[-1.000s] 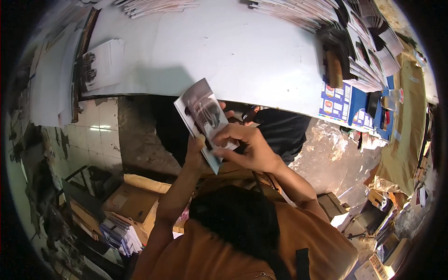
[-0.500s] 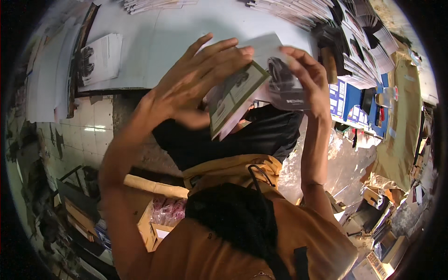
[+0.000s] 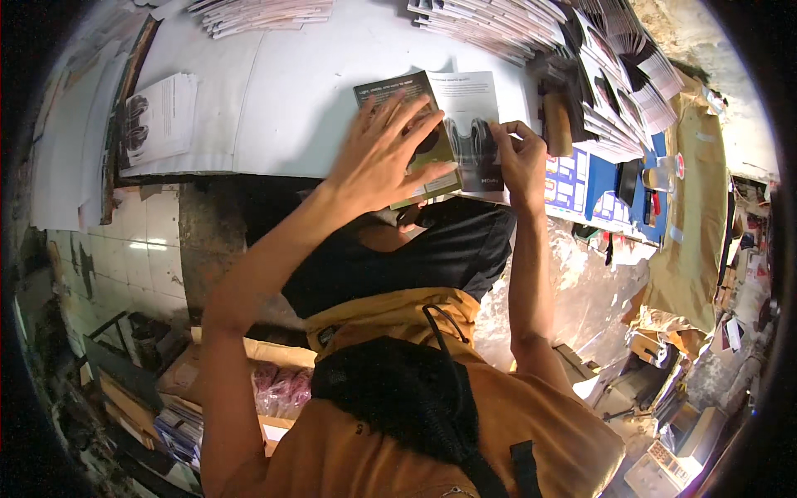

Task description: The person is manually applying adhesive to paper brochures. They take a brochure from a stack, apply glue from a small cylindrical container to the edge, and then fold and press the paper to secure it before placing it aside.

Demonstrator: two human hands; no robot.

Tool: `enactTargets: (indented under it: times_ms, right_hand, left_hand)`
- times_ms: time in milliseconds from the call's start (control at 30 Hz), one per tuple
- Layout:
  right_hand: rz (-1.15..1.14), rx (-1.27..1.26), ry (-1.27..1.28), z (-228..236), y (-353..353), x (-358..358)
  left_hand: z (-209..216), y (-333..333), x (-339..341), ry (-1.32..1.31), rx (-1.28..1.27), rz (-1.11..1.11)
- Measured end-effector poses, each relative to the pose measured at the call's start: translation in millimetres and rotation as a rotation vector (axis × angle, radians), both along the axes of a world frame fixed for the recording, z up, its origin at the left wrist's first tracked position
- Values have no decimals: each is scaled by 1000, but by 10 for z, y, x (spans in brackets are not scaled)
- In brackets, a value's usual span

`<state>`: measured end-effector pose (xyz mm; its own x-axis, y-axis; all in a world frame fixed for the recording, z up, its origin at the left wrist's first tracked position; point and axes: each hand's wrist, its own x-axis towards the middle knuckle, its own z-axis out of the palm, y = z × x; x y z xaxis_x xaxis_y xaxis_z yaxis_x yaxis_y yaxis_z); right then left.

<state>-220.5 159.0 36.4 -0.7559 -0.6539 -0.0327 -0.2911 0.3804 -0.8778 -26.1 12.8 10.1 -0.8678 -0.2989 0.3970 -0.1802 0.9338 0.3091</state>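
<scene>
A printed booklet (image 3: 466, 100) lies opened out at the table's near edge, with a headphone picture on its right-hand page. Over its left part rests a dark page with an olive border (image 3: 415, 85); I cannot tell if it belongs to the booklet or is a separate sheet. My left hand (image 3: 378, 158) lies across that dark page with its fingers spread, covering much of the print. At the booklet's right edge, my right hand (image 3: 520, 156) pinches the page between thumb and fingers.
The white table (image 3: 282, 91) carries a small stack of printed sheets (image 3: 162, 120) at left. Fanned piles of folded sheets (image 3: 490, 25) stand at the back and right (image 3: 618, 108). A clear cup (image 3: 667, 173) is farther right. Below left, an open carton holds pink plastic-wrapped items (image 3: 282, 388).
The booklet, tilted and partly folded in the air before, now lies flatter on the table. My left hand has come down onto the dark page. My right hand keeps its edge grip.
</scene>
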Motion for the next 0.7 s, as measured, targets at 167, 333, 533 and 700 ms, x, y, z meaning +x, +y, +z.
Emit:
enactTargets:
  times_ms: [167,333,533,700]
  right_hand:
    - [-42,-124,-202,105,44,-24]
    - [210,-384,-413,13,83,-2]
    - [301,-99,251,29,-151,364]
    - [266,79,711,-142,-265,494]
  left_hand:
    - [-76,108,-200,-16,-11,70]
    - [-134,114,-348,-33,-14,131]
    - [-73,70,-345,-139,24,203]
    - [-68,-104,137,-49,50,443]
